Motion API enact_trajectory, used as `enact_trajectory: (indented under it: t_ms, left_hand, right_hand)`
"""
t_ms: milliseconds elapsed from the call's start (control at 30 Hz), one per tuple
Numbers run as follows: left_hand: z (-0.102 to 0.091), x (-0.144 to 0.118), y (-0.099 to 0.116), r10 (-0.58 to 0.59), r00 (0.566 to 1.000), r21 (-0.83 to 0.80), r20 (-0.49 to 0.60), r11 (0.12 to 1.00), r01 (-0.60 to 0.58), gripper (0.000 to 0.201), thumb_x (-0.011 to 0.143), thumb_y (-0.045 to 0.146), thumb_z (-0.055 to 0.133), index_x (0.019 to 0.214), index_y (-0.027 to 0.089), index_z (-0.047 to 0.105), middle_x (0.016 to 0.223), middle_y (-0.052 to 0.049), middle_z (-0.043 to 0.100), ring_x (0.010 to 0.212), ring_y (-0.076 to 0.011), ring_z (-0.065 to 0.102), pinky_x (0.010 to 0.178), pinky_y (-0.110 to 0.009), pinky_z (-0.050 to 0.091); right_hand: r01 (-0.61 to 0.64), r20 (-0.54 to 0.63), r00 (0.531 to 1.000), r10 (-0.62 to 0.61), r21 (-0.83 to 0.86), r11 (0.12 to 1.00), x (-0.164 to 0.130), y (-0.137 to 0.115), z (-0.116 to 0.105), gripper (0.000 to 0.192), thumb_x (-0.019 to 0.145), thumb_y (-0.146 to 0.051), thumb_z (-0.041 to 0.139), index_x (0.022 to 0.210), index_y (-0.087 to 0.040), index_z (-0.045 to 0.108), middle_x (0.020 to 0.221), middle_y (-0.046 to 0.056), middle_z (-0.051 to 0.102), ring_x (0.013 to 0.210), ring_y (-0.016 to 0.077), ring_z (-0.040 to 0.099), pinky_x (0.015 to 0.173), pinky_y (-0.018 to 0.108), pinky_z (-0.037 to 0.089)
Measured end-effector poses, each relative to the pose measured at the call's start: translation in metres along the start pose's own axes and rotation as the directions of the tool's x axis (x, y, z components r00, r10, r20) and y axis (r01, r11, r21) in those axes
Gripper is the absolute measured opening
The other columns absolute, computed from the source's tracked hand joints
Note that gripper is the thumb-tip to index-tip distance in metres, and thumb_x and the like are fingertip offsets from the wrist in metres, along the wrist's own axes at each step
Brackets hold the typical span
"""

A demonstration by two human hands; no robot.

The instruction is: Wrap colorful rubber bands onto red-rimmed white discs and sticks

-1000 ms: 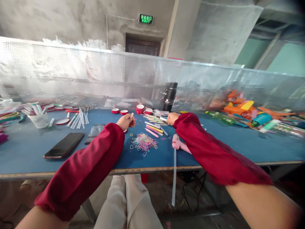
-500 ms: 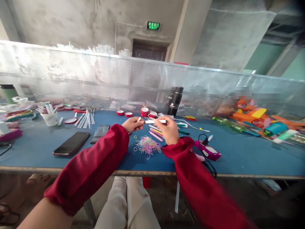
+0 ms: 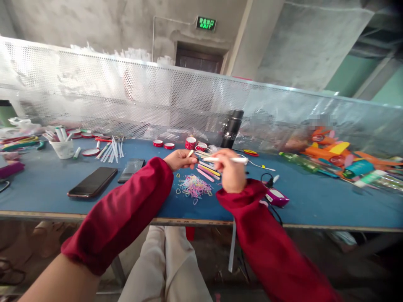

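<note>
The left hand (image 3: 180, 159) is closed, pinching a small pale piece (image 3: 190, 153) at its fingertips above the blue table (image 3: 47, 184). Just to its right, the right hand (image 3: 231, 170) is curled around a white stick (image 3: 226, 159), held level, near end toward that piece. Below lie loose rubber bands (image 3: 195, 186). Joining them cleanly likely calls for steady wrists and ends lined up straight.

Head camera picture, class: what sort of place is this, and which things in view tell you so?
Probably a small factory or workshop bench for hand assembly. A long blue worktable carries white sticks, red tape rolls and rubber bands, with a perforated metal screen behind and bare concrete walls.
</note>
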State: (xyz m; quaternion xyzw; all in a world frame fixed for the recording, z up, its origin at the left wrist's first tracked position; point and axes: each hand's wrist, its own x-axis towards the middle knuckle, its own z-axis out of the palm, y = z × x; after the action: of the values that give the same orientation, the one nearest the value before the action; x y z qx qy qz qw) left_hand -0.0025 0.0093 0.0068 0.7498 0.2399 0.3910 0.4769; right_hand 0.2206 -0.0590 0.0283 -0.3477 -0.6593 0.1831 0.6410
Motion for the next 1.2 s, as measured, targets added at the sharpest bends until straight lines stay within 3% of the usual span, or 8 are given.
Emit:
enact_trajectory:
  t_ms: [133,267,367,500,633,767,967,1200]
  left_hand:
    - [-0.013,-0.003,0.005,0.012,0.970,-0.141,-0.243,0.989,-0.048,0.029,0.084,0.041,0.068,0.085,0.013,0.062,0.065,0.001,0.058,0.045,-0.0033,0.033,0.044,-0.021,0.019]
    - [-0.003,-0.004,0.006,-0.027,0.981,-0.296,-0.191,0.955,-0.031,0.033,0.075,0.038,0.077,0.093,0.014,0.062,0.070,0.000,0.060,0.048,-0.0036,0.037,0.044,-0.020,0.019]
    - [0.005,-0.004,-0.001,-0.046,0.995,-0.327,-0.090,0.945,0.015,0.046,0.063,0.036,0.085,0.094,0.014,0.060,0.069,0.001,0.061,0.049,-0.0036,0.042,0.044,-0.018,0.019]
    - [0.005,-0.004,-0.008,-0.048,0.998,-0.343,-0.028,0.939,0.035,0.047,0.059,0.035,0.087,0.087,0.015,0.055,0.063,0.006,0.055,0.045,-0.0015,0.037,0.042,-0.019,0.018]
    - [0.004,-0.004,-0.003,-0.025,1.000,-0.307,0.015,0.951,0.028,0.038,0.067,0.033,0.084,0.085,0.014,0.056,0.060,0.006,0.053,0.043,-0.0014,0.036,0.041,-0.018,0.020]
    - [0.004,-0.003,0.001,-0.187,0.980,-0.253,-0.072,0.953,0.164,0.029,0.086,0.041,0.066,0.096,0.014,0.059,0.072,-0.002,0.063,0.050,-0.0048,0.047,0.041,-0.017,0.024]
    - [0.003,0.002,-0.007,-0.362,0.903,-0.215,-0.230,0.924,0.316,0.015,0.095,0.022,0.052,0.084,0.014,0.057,0.064,0.000,0.058,0.049,-0.0050,0.049,0.047,-0.016,0.035]
    - [-0.002,0.000,-0.003,-0.304,0.917,-0.218,-0.258,0.943,0.251,0.008,0.090,0.020,0.061,0.091,0.013,0.064,0.079,-0.004,0.068,0.068,-0.0085,0.063,0.060,-0.018,0.044]
  right_hand:
    - [0.344,-0.344,0.876,-0.337,-0.042,0.938,0.016,-0.034,-0.045,0.019,0.092,-0.039,0.048,0.092,-0.028,0.063,0.077,0.002,0.065,0.064,0.0162,0.061,0.058,0.034,0.049]
    - [0.356,0.045,0.935,-0.353,-0.143,0.923,0.003,-0.044,-0.023,0.029,0.096,-0.044,0.048,0.119,-0.029,0.056,0.102,0.005,0.070,0.084,0.0203,0.068,0.078,0.043,0.056]
    - [0.425,0.313,0.887,-0.340,-0.263,0.866,-0.013,-0.026,0.016,0.033,0.087,-0.038,0.066,0.118,-0.028,0.056,0.109,0.006,0.068,0.094,0.0233,0.067,0.086,0.045,0.055]
    - [0.501,0.398,0.843,-0.361,-0.336,0.798,-0.018,-0.007,0.044,0.028,0.087,-0.030,0.066,0.113,-0.028,0.057,0.109,0.006,0.067,0.097,0.0249,0.064,0.088,0.046,0.052]
    - [0.460,0.424,0.846,-0.323,-0.277,0.844,-0.008,-0.004,0.038,0.016,0.086,-0.029,0.064,0.101,-0.027,0.060,0.097,0.003,0.068,0.090,0.0226,0.065,0.082,0.042,0.053]
    - [0.289,0.378,0.907,-0.184,-0.243,0.926,0.011,0.018,0.023,0.017,0.085,-0.027,0.062,0.100,-0.025,0.055,0.097,0.003,0.070,0.088,0.0212,0.068,0.080,0.039,0.053]
    - [0.204,0.365,0.929,0.052,-0.627,0.752,0.034,0.078,0.014,0.016,0.076,-0.020,0.061,0.091,-0.023,0.057,0.086,0.004,0.072,0.078,0.0217,0.067,0.075,0.035,0.051]
    - [0.209,0.062,0.975,-0.211,-0.559,0.802,0.040,0.045,0.007,0.017,0.088,-0.033,0.055,0.103,-0.023,0.057,0.097,0.008,0.073,0.093,0.0243,0.069,0.086,0.038,0.051]
